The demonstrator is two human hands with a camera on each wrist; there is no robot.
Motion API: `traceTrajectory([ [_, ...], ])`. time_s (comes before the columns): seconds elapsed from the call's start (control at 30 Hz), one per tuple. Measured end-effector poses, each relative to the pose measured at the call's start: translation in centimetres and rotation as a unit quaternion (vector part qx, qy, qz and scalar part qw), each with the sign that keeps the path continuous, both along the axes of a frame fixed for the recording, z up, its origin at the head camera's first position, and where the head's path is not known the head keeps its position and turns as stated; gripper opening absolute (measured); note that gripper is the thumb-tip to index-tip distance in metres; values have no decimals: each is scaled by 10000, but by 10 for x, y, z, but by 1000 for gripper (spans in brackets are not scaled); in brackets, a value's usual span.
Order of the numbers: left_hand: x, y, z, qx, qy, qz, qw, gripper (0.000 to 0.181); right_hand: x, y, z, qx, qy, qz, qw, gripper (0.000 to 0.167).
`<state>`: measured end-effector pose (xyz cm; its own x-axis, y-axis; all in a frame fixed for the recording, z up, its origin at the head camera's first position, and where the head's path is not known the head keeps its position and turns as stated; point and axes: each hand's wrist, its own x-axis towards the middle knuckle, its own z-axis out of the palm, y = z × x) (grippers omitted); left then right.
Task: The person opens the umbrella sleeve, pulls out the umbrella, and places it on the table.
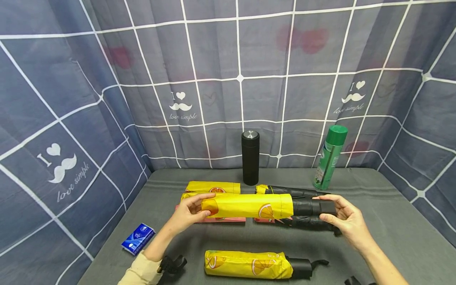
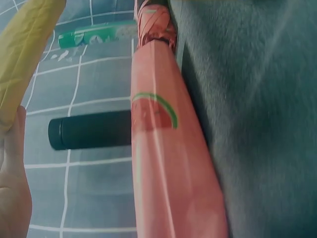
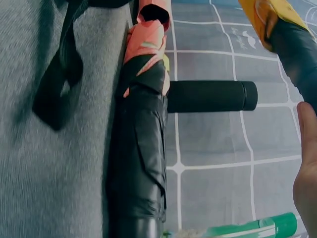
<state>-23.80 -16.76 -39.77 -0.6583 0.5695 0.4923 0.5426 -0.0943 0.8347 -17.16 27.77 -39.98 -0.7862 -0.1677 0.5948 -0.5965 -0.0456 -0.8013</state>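
Observation:
Both hands hold a folded umbrella in a yellow sleeve with orange-slice prints (image 1: 246, 206) level above the table. My left hand (image 1: 189, 213) pinches its yellow end between thumb and fingers; my right hand (image 1: 350, 221) grips the black handle end. Behind and below it lie other umbrellas, among them a yellow one (image 1: 203, 187), a pink one (image 2: 163, 163) in the left wrist view, and a black one (image 3: 141, 148) in the right wrist view. Nearer the front edge rests another yellow umbrella (image 1: 246, 265) with a black handle and strap.
A black bottle (image 1: 251, 162) stands upright at the back centre. To its right is a green spray can (image 1: 329, 158). A blue packet (image 1: 138, 239) lies on the grey table (image 1: 171, 180) at the left. Checked curtains (image 1: 213, 99) surround the table at the back and sides.

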Motion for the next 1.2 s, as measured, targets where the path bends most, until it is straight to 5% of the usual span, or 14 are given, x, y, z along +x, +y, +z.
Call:
traceTrajectory([
  [0.2,0,-11,5,-16,119,46,9999,45,2,11,0,-246,389,334,9984,48],
  [0.43,2,-22,5,-19,109,8,9999,43,9,21,-4,-118,31,153,9998,48],
  [0.53,4,-27,3,-152,2,214,9997,42,11,24,-6,-105,-28,175,9998,48],
  [0.83,6,-48,-1,-294,-181,520,9981,41,11,37,-13,-598,198,939,9936,49],
  [1.2,7,-61,-4,-366,-227,623,9971,39,17,51,-21,-443,-5,775,9960,48],
])
